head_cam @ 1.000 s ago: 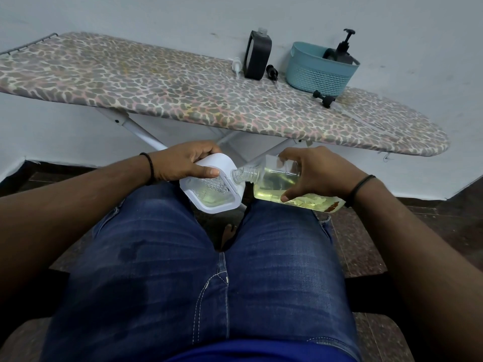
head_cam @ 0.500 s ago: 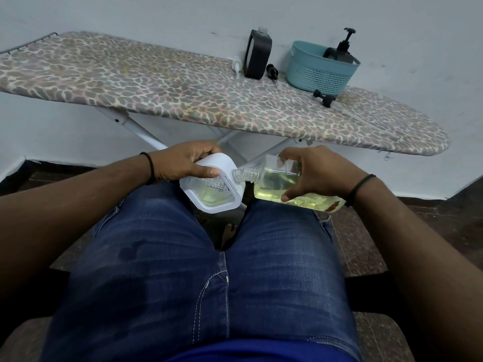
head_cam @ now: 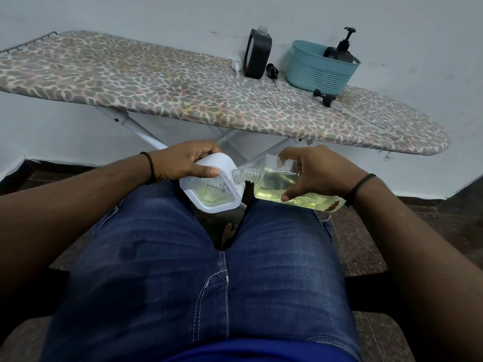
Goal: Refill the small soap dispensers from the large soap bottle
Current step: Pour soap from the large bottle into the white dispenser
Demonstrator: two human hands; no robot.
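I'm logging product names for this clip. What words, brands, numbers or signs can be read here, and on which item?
None can be read.
clear bottle: label with a red patch near its base, print too blurred.
white dispenser: no text visible.
black bottle: no text visible.

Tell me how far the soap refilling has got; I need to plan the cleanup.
Done: cannot tell; the basket holds one dispenser with its pump fitted.
In hand: left hand holds a white dispenser; right hand tips the clear bottle of yellow soap at its opening.
Left: the black dispenser stands uncapped on the ironing board, loose pumps beside.
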